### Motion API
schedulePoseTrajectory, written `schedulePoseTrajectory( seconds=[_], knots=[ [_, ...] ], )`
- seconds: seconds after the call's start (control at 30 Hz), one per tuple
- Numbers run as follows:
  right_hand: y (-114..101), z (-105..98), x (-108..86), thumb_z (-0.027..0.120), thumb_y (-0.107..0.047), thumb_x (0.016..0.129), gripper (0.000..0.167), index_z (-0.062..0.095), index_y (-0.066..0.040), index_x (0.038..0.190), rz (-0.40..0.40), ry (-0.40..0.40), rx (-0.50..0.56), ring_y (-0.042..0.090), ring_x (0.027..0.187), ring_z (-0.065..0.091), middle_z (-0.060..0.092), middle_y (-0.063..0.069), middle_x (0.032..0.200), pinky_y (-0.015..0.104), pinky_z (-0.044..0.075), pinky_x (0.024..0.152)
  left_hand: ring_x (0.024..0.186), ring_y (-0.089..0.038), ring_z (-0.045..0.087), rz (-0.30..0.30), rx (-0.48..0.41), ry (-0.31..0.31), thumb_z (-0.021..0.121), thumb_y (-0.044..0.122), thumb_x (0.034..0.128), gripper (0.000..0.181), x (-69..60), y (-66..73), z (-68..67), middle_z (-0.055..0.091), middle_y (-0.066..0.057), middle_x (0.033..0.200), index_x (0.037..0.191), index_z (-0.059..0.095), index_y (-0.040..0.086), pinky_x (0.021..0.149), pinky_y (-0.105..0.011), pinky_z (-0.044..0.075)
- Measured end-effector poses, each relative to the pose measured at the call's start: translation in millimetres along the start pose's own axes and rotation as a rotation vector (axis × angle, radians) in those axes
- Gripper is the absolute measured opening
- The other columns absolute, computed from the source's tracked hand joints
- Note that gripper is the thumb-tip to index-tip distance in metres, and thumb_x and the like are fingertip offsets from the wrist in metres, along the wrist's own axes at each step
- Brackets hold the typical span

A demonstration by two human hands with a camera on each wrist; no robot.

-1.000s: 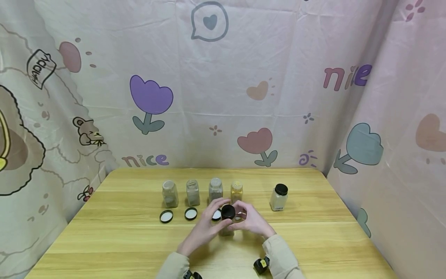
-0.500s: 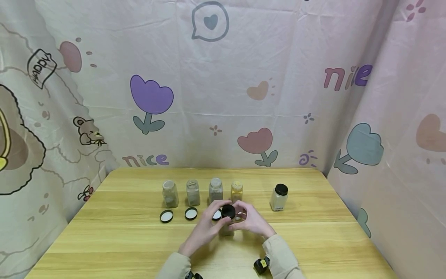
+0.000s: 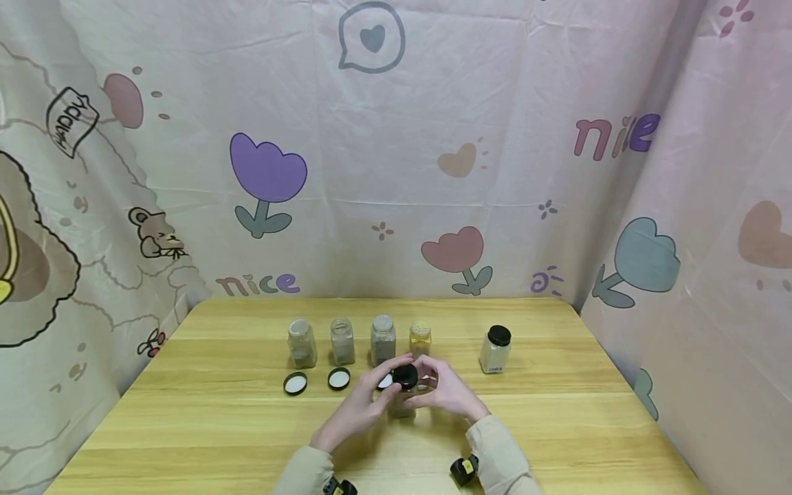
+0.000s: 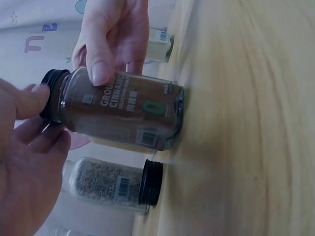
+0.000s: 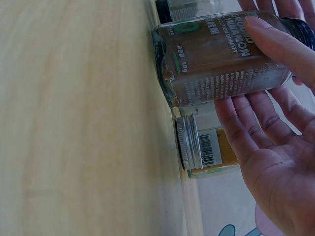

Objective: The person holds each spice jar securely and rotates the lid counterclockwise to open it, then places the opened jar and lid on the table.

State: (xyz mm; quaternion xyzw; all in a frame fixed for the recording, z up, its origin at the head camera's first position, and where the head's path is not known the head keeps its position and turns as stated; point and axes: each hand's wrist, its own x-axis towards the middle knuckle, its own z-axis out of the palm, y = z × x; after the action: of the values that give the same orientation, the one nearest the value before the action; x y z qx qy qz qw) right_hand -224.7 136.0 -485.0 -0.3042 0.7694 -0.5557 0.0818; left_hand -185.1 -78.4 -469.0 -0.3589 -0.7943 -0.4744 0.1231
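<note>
A square glass jar of brown ground cinnamon (image 4: 128, 108) stands upright on the table, between both hands. The right hand (image 3: 450, 393) holds its body from the right, thumb on the label side and fingers behind. On the jar's mouth sits a black screw lid (image 3: 405, 376), pinched between the thumb and fingers of the left hand (image 3: 365, 399). The left wrist view shows the lid (image 4: 53, 96) at the jar's neck; whether it is loose, I cannot tell. Behind the hands, a white-lined lid (image 3: 386, 381) is partly hidden.
Behind stands a row of uncapped jars: one pale (image 3: 301, 344), one grey (image 3: 343, 342), another grey (image 3: 383, 340), one yellow (image 3: 420, 338). Upturned black lids (image 3: 295, 383) lie before them. A black-capped jar (image 3: 495, 350) stands to the right on the wooden table (image 3: 588, 412).
The left hand's fingers shift slightly around the black lid, and its wrist moves a little left. The right hand and the jar stay in place.
</note>
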Motion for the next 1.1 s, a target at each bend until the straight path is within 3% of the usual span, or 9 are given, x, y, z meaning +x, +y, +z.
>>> schedulePoseTrajectory(
  seconds=[0.2, 0.3, 0.5, 0.67, 0.97, 1.1],
  knots=[
    [-1, 0, 0.3, 0.087, -0.008, 0.076, 0.043, 0.062, -0.002, 0.111, -0.006, -0.003, 0.007, 0.008, 0.094, 0.062, 0.066, 0.009, 0.104, 0.022, 0.056, 0.094, 0.119, -0.029, 0.064, 0.01, 0.053, 0.118, 0.07, 0.011, 0.0924, 0.044, 2.1, -1.2, 8.5, 0.065, -0.011, 0.131, 0.134, 0.059, 0.004, 0.102, -0.044, 0.055],
    [-1, 0, 0.6, 0.087, -0.009, 0.076, 0.042, 0.062, -0.003, 0.11, -0.008, -0.005, 0.009, 0.007, 0.095, 0.062, 0.066, 0.008, 0.104, 0.022, 0.056, 0.094, 0.121, -0.027, 0.061, -0.01, 0.063, 0.143, 0.074, 0.016, 0.0904, 0.047, 2.3, -1.6, 11.3, 0.062, -0.009, 0.132, 0.134, 0.059, 0.007, 0.103, -0.046, 0.054],
    [0, 0, 0.6, 0.087, -0.009, 0.076, 0.043, 0.062, -0.003, 0.11, -0.009, -0.009, 0.003, 0.009, 0.095, 0.063, 0.066, 0.007, 0.104, 0.022, 0.056, 0.094, 0.134, -0.036, 0.054, -0.008, 0.026, 0.077, 0.066, 0.015, 0.0964, 0.045, 1.2, -0.8, 6.3, 0.056, -0.017, 0.145, 0.14, 0.055, 0.008, 0.112, -0.054, 0.046],
    [0, 0, 0.3, 0.087, -0.008, 0.075, 0.044, 0.061, -0.002, 0.11, 0.006, -0.004, -0.001, 0.009, 0.095, 0.062, 0.065, 0.01, 0.104, 0.023, 0.056, 0.095, 0.131, -0.039, 0.057, 0.027, -0.006, 0.013, 0.056, 0.006, 0.1004, 0.041, 0.9, -0.1, 1.9, 0.057, -0.02, 0.145, 0.141, 0.052, 0.003, 0.111, -0.049, 0.049],
    [-2, 0, 0.4, 0.087, -0.007, 0.075, 0.043, 0.062, -0.003, 0.11, 0.008, -0.002, 0.005, 0.007, 0.094, 0.062, 0.065, 0.007, 0.104, 0.021, 0.056, 0.094, 0.119, -0.029, 0.063, 0.035, 0.047, 0.13, 0.071, 0.008, 0.091, 0.045, 2.3, -1.3, 10.1, 0.064, -0.012, 0.131, 0.134, 0.058, 0.005, 0.103, -0.041, 0.055],
    [-1, 0, 0.3, 0.086, -0.007, 0.075, 0.042, 0.062, -0.002, 0.11, 0.0, 0.002, -0.001, 0.008, 0.094, 0.061, 0.065, 0.012, 0.104, 0.021, 0.055, 0.094, 0.124, -0.03, 0.06, 0.003, 0.054, 0.126, 0.073, 0.014, 0.0902, 0.05, 2.1, -1.6, 11.9, 0.06, -0.012, 0.136, 0.137, 0.057, 0.006, 0.108, -0.045, 0.052]
  ],
)
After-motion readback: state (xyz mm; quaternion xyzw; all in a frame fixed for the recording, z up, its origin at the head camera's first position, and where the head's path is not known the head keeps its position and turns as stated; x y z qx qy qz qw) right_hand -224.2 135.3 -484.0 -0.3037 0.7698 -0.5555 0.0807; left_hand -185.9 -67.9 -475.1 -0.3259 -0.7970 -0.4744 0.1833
